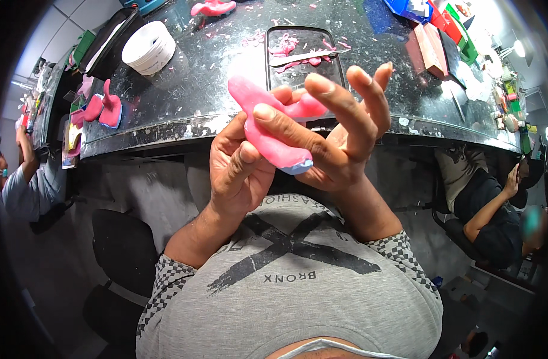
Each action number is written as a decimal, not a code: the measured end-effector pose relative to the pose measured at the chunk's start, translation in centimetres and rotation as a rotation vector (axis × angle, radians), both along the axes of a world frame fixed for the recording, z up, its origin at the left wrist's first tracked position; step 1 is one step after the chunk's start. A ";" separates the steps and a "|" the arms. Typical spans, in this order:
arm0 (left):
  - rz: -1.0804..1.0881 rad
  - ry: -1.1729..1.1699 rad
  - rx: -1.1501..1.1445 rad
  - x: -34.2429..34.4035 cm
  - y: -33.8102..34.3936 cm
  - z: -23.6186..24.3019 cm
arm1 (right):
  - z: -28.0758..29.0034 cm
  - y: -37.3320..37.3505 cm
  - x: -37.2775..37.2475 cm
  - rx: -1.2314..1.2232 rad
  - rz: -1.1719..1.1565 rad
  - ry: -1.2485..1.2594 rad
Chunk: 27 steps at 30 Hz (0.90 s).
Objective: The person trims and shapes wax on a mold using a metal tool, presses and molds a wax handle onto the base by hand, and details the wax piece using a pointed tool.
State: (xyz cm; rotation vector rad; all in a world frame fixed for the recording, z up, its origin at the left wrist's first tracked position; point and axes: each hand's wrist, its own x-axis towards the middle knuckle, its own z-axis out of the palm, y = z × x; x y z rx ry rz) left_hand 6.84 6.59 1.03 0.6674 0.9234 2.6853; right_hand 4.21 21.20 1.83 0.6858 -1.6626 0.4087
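Note:
A smooth pink branched model (278, 154), made of something like wax or clay, is held up just in front of the table's near edge. One end shows a light blue patch. My left hand (241, 170) grips it from the left side, thumb in front and fingers partly hidden behind. My right hand (340, 134) presses its thumb onto the middle where the branches meet, while several of its other fingers are raised and spread. Beyond the hands, a black tray (269, 66) holds pink scraps and a thin metal carving blade (304, 57).
On the dark table (208, 78) stand a white round tub (148, 49) and a pink-and-blue piece (110, 106) at left. Another pink piece (213, 7) lies at the far side. Coloured boxes (429, 51) crowd the right. Co-workers sit left and right; an office chair (123, 248) stands behind left.

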 end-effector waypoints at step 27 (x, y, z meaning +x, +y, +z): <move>-0.025 0.018 0.078 0.2 0.7 0.1 | -0.1 0.7 0.0 -0.172 0.224 -0.261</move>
